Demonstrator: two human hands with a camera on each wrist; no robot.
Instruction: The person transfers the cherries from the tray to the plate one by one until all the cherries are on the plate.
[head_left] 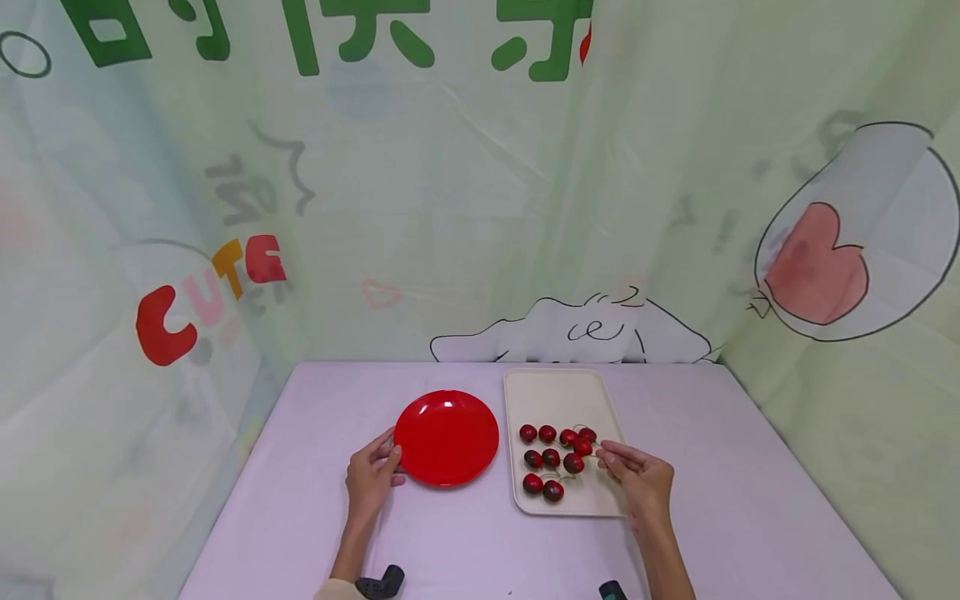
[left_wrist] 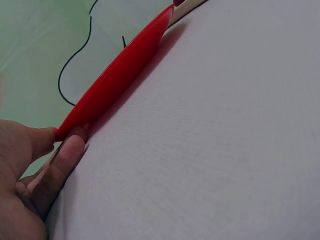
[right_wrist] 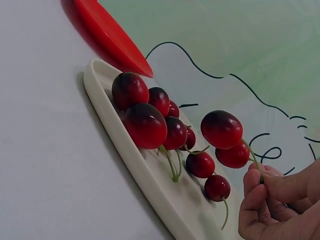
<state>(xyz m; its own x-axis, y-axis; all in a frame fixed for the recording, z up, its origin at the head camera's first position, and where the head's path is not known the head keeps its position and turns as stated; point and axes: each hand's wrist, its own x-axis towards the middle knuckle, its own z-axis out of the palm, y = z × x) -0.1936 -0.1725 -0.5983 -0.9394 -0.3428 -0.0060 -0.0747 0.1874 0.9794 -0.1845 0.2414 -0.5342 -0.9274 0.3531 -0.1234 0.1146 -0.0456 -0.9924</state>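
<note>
My left hand (head_left: 371, 477) grips the left rim of a round red plate (head_left: 447, 438), thumb on top and fingers beneath. In the left wrist view the plate (left_wrist: 120, 75) shows edge-on, close over the white cloth. My right hand (head_left: 641, 482) is over the right side of a cream tray (head_left: 555, 396). Between thumb and fingers it pinches the green stem of a pair of dark red cherries (right_wrist: 221, 130), raised above the others in the right wrist view. Several more cherries (right_wrist: 145, 126) lie in the tray, some with joined stems (right_wrist: 176, 170).
A white cloth (head_left: 450, 550) covers the table. Behind it hangs a pale green printed curtain (head_left: 450, 208), with more curtain at both sides. The plate stands left of the tray, a narrow gap between them. A dark strap piece (head_left: 381, 582) sits at the left wrist.
</note>
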